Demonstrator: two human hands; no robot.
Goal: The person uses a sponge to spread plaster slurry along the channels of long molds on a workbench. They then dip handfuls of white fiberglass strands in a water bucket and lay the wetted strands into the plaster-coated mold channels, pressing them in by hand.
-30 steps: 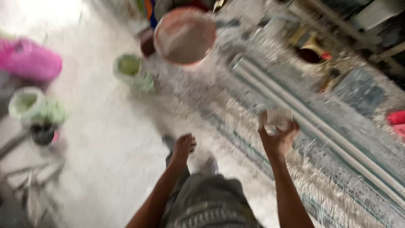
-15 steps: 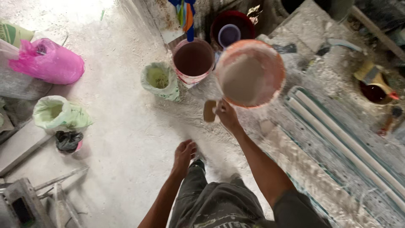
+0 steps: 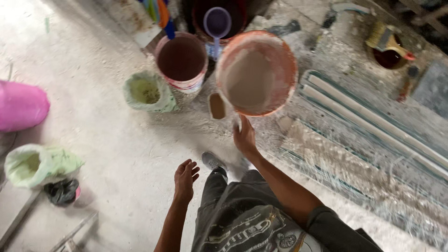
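Plaster-dusted grey concrete covers the floor (image 3: 93,121). From left to right it carries:

- A pink plastic sack (image 3: 21,106) at the far left edge, bulging and soft-sided, with no label visible.
- A pale green bag (image 3: 39,164) with its mouth folded open, and a small black bag (image 3: 62,191) just beside it.
- A second green bag (image 3: 148,92), rolled down and holding pale powder.
- A bucket (image 3: 182,61) with a dark interior and a white and red outer wall. Any print on that wall is too small to tell.
- A purple scoop (image 3: 217,23) resting over a dark tub (image 3: 235,14) behind it.

The left hand (image 3: 185,179) hangs free above the floor. Its fingers are loosely curled and it holds nothing.

The right hand (image 3: 244,136) reaches up to the lower rim of the orange basin (image 3: 256,72), which sits at top centre, just right of the bucket. The fingertips touch the rim or its underside. Whether they actually grip it cannot be told, as the contact is hidden.

Handling judgement for the basin:

- It looks like rigid plastic, coated in dried white residue.
- It appears filled with pale material, so it is probably heavy.
- The crust is likely to give a dusty, low-friction surface.
- The rim is the firmest hold. Two opposite rim points would suit a load better than one.

Further right, white moulded strips (image 3: 373,126) lie side by side on a fibre-strewn bench (image 3: 336,172). A brush (image 3: 385,37) rests on a small pot at top right.
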